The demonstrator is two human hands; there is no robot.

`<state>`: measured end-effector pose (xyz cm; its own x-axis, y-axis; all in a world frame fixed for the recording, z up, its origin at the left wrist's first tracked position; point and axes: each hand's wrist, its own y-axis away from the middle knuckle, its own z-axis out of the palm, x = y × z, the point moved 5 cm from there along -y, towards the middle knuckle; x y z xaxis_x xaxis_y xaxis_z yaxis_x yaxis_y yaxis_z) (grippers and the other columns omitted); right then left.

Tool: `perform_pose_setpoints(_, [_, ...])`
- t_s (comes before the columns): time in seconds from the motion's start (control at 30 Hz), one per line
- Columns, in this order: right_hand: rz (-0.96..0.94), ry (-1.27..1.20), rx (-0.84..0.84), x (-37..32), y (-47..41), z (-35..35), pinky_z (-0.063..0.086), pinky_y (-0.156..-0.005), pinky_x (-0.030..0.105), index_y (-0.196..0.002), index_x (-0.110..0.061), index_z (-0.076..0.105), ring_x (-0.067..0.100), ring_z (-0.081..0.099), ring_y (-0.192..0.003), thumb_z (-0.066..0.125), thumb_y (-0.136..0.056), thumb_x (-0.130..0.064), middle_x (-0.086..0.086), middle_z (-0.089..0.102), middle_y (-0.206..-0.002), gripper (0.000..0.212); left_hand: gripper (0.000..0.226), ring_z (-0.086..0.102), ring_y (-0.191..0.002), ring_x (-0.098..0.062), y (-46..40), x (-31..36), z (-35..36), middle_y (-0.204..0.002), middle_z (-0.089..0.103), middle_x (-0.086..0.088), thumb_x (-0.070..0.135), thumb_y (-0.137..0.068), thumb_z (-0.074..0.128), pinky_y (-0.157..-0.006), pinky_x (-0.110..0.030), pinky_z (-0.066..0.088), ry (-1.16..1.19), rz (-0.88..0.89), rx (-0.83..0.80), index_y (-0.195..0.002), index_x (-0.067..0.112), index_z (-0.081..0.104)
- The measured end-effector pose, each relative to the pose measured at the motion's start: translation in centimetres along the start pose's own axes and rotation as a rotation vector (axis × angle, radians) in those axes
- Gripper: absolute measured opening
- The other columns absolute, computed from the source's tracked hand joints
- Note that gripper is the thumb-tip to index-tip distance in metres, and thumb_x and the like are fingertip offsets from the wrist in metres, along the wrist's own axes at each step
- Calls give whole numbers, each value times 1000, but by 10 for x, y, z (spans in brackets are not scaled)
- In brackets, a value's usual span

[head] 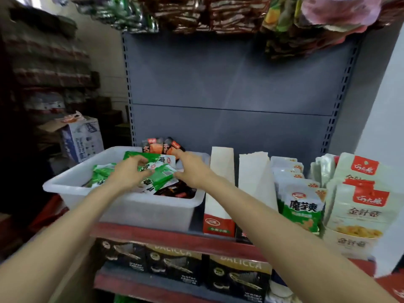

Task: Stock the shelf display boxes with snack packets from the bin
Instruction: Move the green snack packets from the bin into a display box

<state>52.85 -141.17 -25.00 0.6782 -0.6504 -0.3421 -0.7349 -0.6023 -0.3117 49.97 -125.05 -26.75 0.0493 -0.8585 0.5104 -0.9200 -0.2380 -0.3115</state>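
Note:
A white plastic bin [140, 209] stands on the left of the shelf, heaped with green-and-white snack packets [162, 174] and dark red ones [177, 192]. Both my hands reach into it. My left hand [127, 173] curls its fingers round green packets on top of the pile. My right hand [192, 169] grips the right edge of the same green bunch. To the right stand two tall white display boxes [220, 171], open at the top, the nearer with a red and green front. Beyond them a box holds green packets [302, 212] upright.
Beige packets with red labels [363, 206] fill the shelf's right end. The grey back panel [229, 84] rises behind. Bagged snacks hang overhead [196, 12]. Black cartons [175, 265] sit on the lower shelf. A blue-and-white cardboard box [82, 138] stands to the left.

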Motion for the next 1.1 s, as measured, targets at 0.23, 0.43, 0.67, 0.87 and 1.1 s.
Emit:
perform_pose_setpoints(0.23, [-40, 129, -319, -18, -44, 57, 39, -94, 32, -151, -16, 14, 29, 44, -125, 67, -86, -19, 12, 39, -147, 84, 73, 59, -111, -22, -8, -43, 5, -140, 49, -5, 44, -84, 63, -91, -37, 51, 62, -28, -246, -144, 17, 32])
perform_pose_setpoints(0.43, [-95, 370, -289, -14, -53, 62, 47, -89, 39, -135, -17, 47, 32, 53, -112, 59, -90, -36, 12, 58, -123, 50, 77, 45, -129, -17, -7, -46, 9, -143, 45, -1, 44, -74, 75, -105, -36, 41, 140, -15, -268, -138, 12, 45])
perform_pose_setpoints(0.67, [-143, 362, -59, -13, -38, 36, 38, -64, 37, -113, -7, 53, 37, 55, -85, 36, -96, -7, 19, 58, -93, 25, 59, 54, -105, -13, 1, -33, -9, -110, 60, 1, 17, -76, 78, -68, -26, 50, 263, 65, -20, -128, 18, 49])
perform_pose_setpoints(0.87, [-93, -29, 195, 1, -18, -6, 38, -69, 38, -94, -7, 59, 37, 54, -80, 38, -95, -10, 14, 64, -85, 21, 12, 64, -86, -11, 10, -5, -17, -91, 68, 1, 14, -82, 72, -76, -18, 49, 509, 166, 115, -88, 17, 62])
perform_pose_setpoints(1.1, [37, -395, 337, 29, 26, -55, 52, -83, 44, -95, -9, 66, 25, 66, -88, 46, -92, -10, 6, 72, -88, 20, 24, 60, -68, -11, 16, 73, -9, -75, 64, 2, 4, -90, 59, -65, -24, 53, 678, 314, 192, -76, 23, 57])
